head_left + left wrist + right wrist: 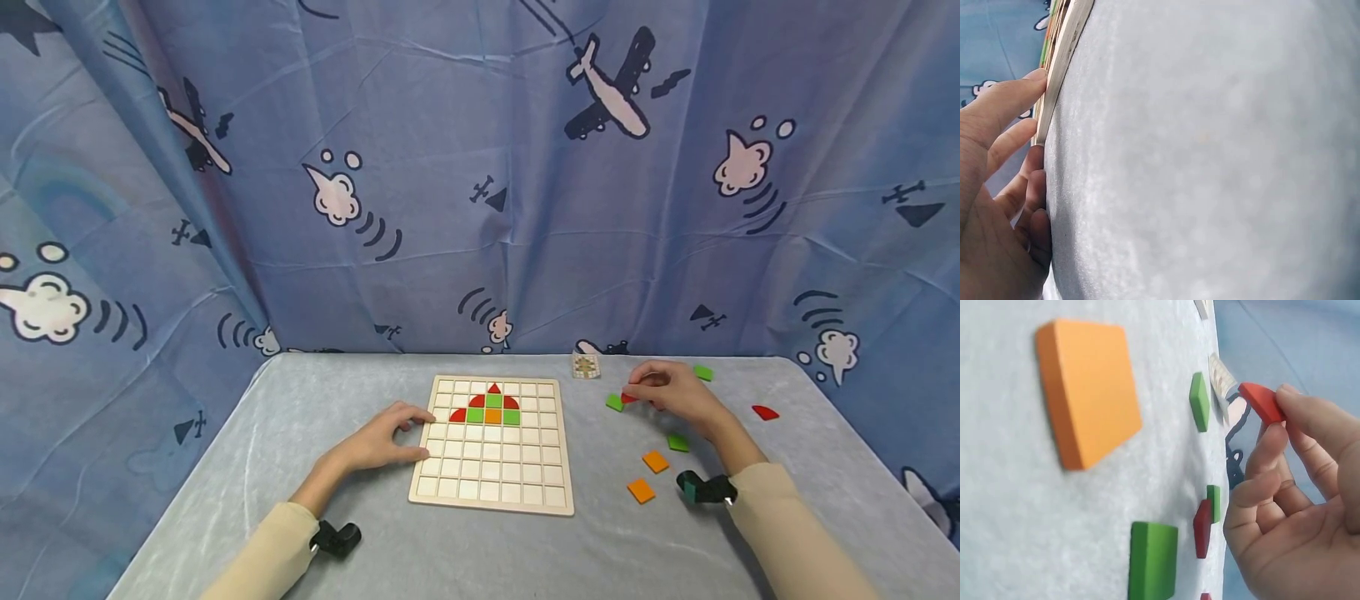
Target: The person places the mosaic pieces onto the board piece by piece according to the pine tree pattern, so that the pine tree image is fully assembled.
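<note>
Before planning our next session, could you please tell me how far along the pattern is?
Eight tiles sit in the board, so that part looks done. The right hand pinches a red piece. Green tiles, orange tiles and red tiles lie loose on the table, probably left to place.

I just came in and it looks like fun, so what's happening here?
A person is putting fingers of the left hand to the edge of a wooden grid board. Their right hand pinches a small red piece off to the board's right. Red, green and orange shapes already sit in some squares, with a red triangle at the top. Loose green tiles and orange tiles lie on the table.
</note>
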The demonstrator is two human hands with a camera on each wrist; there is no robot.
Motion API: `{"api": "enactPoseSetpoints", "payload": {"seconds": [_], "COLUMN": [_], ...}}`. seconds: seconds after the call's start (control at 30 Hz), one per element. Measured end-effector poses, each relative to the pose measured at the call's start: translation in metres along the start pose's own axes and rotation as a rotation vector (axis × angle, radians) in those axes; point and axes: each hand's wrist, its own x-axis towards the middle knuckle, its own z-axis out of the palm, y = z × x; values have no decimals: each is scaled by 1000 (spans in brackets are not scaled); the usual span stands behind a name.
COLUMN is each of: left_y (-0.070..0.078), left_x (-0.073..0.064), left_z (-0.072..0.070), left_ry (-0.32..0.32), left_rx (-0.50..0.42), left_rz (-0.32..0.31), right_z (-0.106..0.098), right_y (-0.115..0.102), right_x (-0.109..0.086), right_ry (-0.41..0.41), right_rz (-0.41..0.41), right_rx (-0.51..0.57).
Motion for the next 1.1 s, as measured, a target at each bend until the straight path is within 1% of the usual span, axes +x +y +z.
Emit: {"api": "enactPoseSetpoints", "payload": {"seconds": [0.17, 0.27, 0.43, 0.5, 0.63, 0.73, 0.93, 1.1], "left_y": [0, 0, -1, -1, -1, -1, -1, -1], "left_x": [-1, 0, 0, 0, 0, 1, 1, 1], "left_z": [0, 1, 0, 0, 1, 1, 1, 1], "left_ry": [3, 3, 2, 1, -1, -2, -2, -1], "left_rx": [-1, 4, 10, 10, 4, -6, -10, -9], "left_rz": [3, 8, 12, 12, 4, 5, 12, 15], "right_z": [4, 8, 13, 15, 19, 23, 30, 35], "right_y": [-4, -6, -7, -8, -11, -13, -19, -25], "right_x": [-3, -4, -6, -7, -9, -10, -13, -15], "right_ry": [-25, -44, -70, -75, -72, -75, -122, -167], "right_rz": [-27, -39, -100, -119, -127, -131, -123, -147], "right_rx": [-17, -8, -7, -15, -24, -3, 105, 109]}}
